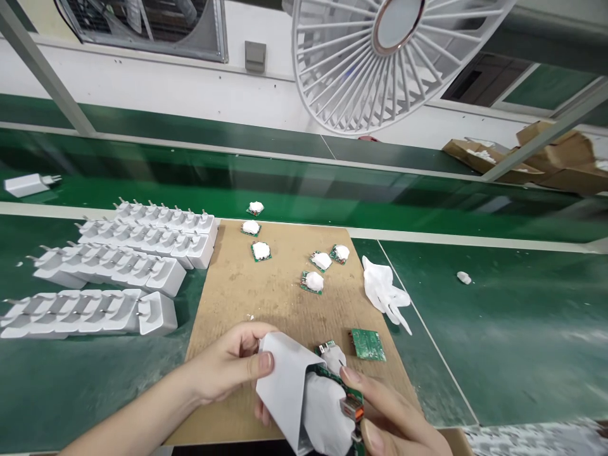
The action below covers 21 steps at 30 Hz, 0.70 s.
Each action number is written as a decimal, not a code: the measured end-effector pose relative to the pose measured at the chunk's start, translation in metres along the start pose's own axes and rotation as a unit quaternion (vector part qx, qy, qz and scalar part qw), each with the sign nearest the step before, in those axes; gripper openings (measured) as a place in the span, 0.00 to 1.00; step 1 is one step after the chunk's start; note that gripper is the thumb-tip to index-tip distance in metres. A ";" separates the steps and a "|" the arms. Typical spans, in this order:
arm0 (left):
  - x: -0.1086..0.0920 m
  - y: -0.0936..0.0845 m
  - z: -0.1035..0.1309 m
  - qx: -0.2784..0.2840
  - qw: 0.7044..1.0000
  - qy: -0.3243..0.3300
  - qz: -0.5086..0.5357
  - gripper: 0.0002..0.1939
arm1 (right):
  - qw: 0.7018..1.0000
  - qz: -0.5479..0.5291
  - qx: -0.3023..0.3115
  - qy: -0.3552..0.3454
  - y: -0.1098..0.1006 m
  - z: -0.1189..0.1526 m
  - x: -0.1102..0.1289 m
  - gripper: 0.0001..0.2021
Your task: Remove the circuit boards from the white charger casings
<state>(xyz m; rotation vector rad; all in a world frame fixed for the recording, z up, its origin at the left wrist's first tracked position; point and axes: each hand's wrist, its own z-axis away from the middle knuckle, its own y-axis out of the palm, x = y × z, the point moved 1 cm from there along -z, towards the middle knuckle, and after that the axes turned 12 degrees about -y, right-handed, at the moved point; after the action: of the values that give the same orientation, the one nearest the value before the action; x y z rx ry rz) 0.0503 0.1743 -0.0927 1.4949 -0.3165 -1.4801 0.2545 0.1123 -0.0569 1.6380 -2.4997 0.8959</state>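
Observation:
My left hand (pixel 247 361) is closed around a white plastic charger housing (pixel 285 380), its open end turned to the right. At that opening, my right hand (pixel 394 411) grips a green circuit board (pixel 356 386) by its edge. A big lump of white putty (pixel 325 411) covers the board's face, and a port with an orange inside sits at its outer end. Part of the board lies within the housing. Just behind it on the brown board rest another putty-topped circuit board (pixel 332 356) and a bare green circuit board (pixel 368 345).
Rows of white housings with pins (pixel 109 310) stand at left. Several putty-topped boards (pixel 313 282) lie on the brown work board (pixel 228 297). A stretched white putty piece (pixel 382 288) lies at right. A white fan (pixel 394 63) hangs overhead; cardboard boxes (pixel 555 155) sit on the shelf.

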 end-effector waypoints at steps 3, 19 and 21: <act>-0.001 -0.001 0.000 0.003 1.000 0.002 0.003 0.15 | 1.000 -0.007 0.001 -0.005 0.001 0.001 -0.001 0.17; 0.002 0.001 0.001 -0.014 0.999 -0.025 0.045 0.17 | 0.991 0.077 0.081 -0.080 0.010 -0.002 0.002 0.19; 0.004 -0.002 0.000 -0.019 0.998 -0.029 0.061 0.18 | 0.988 0.070 0.122 -0.070 0.005 -0.006 0.001 0.20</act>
<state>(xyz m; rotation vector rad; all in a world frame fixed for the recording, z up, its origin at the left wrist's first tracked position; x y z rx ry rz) 0.0502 0.1720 -0.0964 1.3795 -0.4047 -1.4255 0.2481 0.1159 -0.0540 1.6608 -2.7218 1.1841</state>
